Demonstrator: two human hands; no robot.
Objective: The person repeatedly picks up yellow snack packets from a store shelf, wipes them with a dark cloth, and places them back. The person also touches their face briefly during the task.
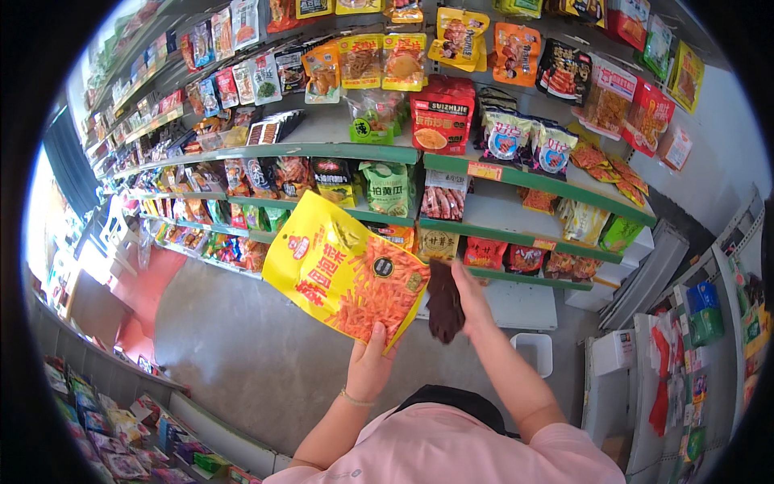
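Observation:
My left hand (372,362) grips the lower edge of a yellow snack bag (344,269), thumb on its printed front. The bag is tilted, and its front shows orange-red strips. Close to the bag's right edge, my right hand (474,302) holds a dark brown cloth (445,300), which hangs down beside the palm. The cloth reaches the bag's right corner; whether they touch cannot be told. Both hands are in front of the green-edged store shelf (532,236).
Packaged snacks fill the shelves, among them a red pouch (442,118) and a green cucumber-snack bag (387,189). A white bin (532,355) stands on the floor at right. More racks stand at lower left and right, and a white plastic chair (119,233) is at far left.

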